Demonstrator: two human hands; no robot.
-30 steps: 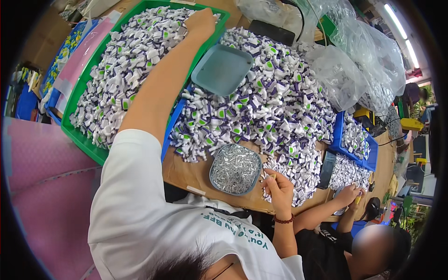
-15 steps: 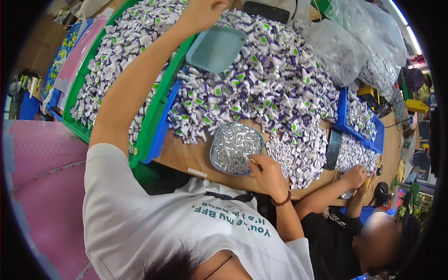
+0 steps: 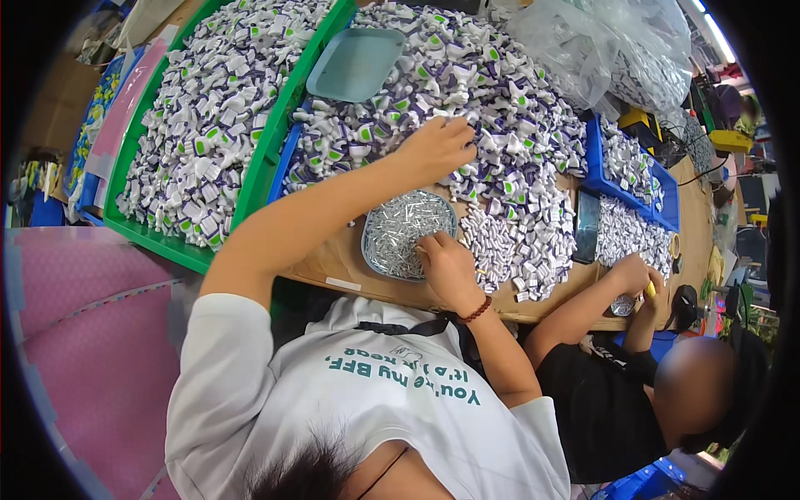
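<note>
My left hand [image 3: 437,150] reaches over a big heap of small white plastic pieces [image 3: 508,112] with purple and green parts. Its fingers are bent and a little apart, with nothing visible in them. At the right side of a rounded tray [image 3: 364,252] of silvery metal pins [image 3: 404,225], my right hand [image 3: 450,268] has its fingers pinched together. A thin yellowish stick-like thing shows at both sides of that hand; its kind is unclear. Small white pieces [image 3: 492,246] lie in a pile just beyond the right hand.
A green bin [image 3: 250,179] full of the same pieces stands at left. An empty pale blue tray [image 3: 354,65] rests on the heap. At right are a dark tray [image 3: 587,229], a blue bin [image 3: 593,154], plastic bags [image 3: 575,50] and a co-worker's hands [image 3: 637,279].
My left hand has come down and to the right, from beyond the pale blue tray to the middle of the heap. My right hand stays at the pin tray, with its wrist turned slightly.
</note>
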